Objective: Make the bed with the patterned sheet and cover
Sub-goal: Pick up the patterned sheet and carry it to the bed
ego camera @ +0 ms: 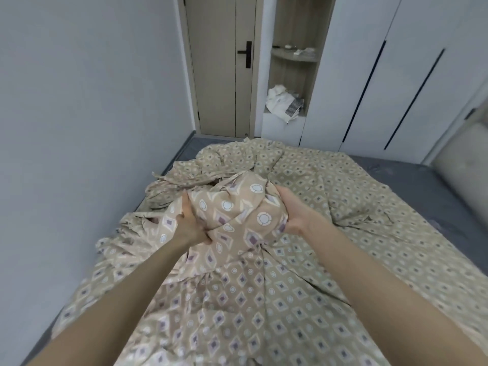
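Patterned cover [237, 299] lies crumpled over the grey mattress [412, 171]; my left hand [191, 223] and right hand [293, 212] clutch one raised bunch above its middle, fingers curled into cloth; better to feed hem through until a corner shows, then spread toward the mattress edges.

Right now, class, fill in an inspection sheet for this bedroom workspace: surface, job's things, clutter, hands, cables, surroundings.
Surface: grey mattress, bare at its far and right edges.
Job's things: beige diamond-patterned bedding, rumpled across the mattress, one bunch lifted.
Clutter: crumpled white cloth in the shelf niche.
Hands: left hand and right hand both grip the lifted bunch.
Cables: nothing seen.
Surroundings: beige closed door, white wardrobe, padded headboard.
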Action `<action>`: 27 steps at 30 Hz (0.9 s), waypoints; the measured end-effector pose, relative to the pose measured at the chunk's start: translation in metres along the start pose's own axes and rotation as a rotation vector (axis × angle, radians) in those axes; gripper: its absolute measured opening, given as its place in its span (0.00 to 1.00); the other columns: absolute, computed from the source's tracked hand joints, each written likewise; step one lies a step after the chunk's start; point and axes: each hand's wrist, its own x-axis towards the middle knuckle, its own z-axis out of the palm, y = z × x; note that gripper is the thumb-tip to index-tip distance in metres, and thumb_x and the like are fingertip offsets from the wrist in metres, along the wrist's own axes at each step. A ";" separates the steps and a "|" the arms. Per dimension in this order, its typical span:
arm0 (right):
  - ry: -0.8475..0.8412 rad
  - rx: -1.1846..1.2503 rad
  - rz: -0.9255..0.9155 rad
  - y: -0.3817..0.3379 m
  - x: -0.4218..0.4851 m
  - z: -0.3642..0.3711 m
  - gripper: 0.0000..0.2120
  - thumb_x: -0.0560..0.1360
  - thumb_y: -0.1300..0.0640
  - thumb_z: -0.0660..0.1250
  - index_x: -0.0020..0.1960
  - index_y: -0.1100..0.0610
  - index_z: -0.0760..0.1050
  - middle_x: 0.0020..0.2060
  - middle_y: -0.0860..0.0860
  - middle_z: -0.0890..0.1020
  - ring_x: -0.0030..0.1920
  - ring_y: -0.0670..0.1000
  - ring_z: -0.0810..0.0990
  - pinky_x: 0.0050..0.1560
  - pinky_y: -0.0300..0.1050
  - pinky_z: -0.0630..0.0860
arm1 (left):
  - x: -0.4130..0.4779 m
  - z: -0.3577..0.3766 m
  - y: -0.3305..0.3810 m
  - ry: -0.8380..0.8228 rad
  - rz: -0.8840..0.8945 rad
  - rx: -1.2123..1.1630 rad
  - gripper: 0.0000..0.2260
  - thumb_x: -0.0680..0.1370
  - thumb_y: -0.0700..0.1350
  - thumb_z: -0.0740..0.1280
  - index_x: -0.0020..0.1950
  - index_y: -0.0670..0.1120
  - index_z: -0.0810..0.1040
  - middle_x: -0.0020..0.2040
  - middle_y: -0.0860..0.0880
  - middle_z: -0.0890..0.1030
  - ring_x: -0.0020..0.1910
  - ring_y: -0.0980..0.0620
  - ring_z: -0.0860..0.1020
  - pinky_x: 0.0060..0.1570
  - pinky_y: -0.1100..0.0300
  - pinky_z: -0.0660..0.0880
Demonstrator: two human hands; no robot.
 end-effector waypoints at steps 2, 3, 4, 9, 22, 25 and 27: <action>-0.073 0.000 -0.029 0.004 -0.022 0.004 0.19 0.76 0.47 0.60 0.59 0.59 0.76 0.58 0.59 0.79 0.57 0.59 0.77 0.64 0.54 0.72 | -0.017 -0.005 0.003 -0.029 0.010 0.080 0.64 0.62 0.33 0.79 0.73 0.57 0.29 0.64 0.35 0.64 0.73 0.40 0.52 0.69 0.49 0.59; -0.089 0.018 -0.043 0.005 -0.032 0.005 0.19 0.76 0.48 0.59 0.58 0.59 0.76 0.56 0.59 0.79 0.55 0.59 0.78 0.60 0.53 0.75 | -0.026 -0.006 0.006 -0.043 0.025 0.120 0.65 0.60 0.36 0.80 0.74 0.59 0.31 0.68 0.34 0.56 0.73 0.39 0.51 0.69 0.48 0.60; -0.099 0.036 -0.059 0.005 -0.041 0.006 0.19 0.76 0.48 0.58 0.58 0.60 0.76 0.54 0.59 0.80 0.53 0.58 0.79 0.57 0.52 0.77 | -0.031 -0.005 0.009 -0.048 0.042 0.177 0.65 0.59 0.39 0.81 0.74 0.61 0.33 0.68 0.36 0.52 0.73 0.39 0.51 0.70 0.47 0.60; -0.112 0.178 -0.208 0.007 -0.081 0.004 0.21 0.76 0.48 0.56 0.58 0.61 0.75 0.53 0.61 0.80 0.52 0.59 0.80 0.56 0.54 0.78 | -0.048 0.002 0.018 0.053 0.026 0.584 0.50 0.61 0.53 0.80 0.74 0.62 0.52 0.74 0.43 0.42 0.72 0.37 0.52 0.68 0.42 0.61; 0.758 -0.104 -0.356 -0.016 -0.112 -0.069 0.14 0.77 0.62 0.56 0.62 0.57 0.70 0.57 0.57 0.77 0.47 0.57 0.78 0.41 0.49 0.75 | -0.092 -0.001 0.125 0.311 0.265 -0.141 0.13 0.79 0.36 0.54 0.58 0.39 0.76 0.52 0.44 0.79 0.52 0.44 0.77 0.49 0.54 0.74; 0.479 -0.396 -0.411 -0.018 -0.125 -0.055 0.34 0.74 0.71 0.58 0.71 0.42 0.56 0.56 0.54 0.73 0.38 0.51 0.76 0.33 0.45 0.74 | -0.116 -0.014 0.187 0.200 0.380 -0.405 0.15 0.79 0.33 0.52 0.55 0.42 0.77 0.44 0.46 0.80 0.47 0.46 0.77 0.42 0.56 0.76; 0.208 -0.602 -0.399 -0.020 -0.133 -0.039 0.42 0.72 0.75 0.60 0.70 0.37 0.52 0.58 0.54 0.75 0.34 0.47 0.77 0.32 0.44 0.75 | -0.136 -0.021 0.220 0.127 0.442 -0.465 0.17 0.77 0.31 0.50 0.58 0.38 0.76 0.42 0.45 0.80 0.41 0.46 0.78 0.35 0.63 0.76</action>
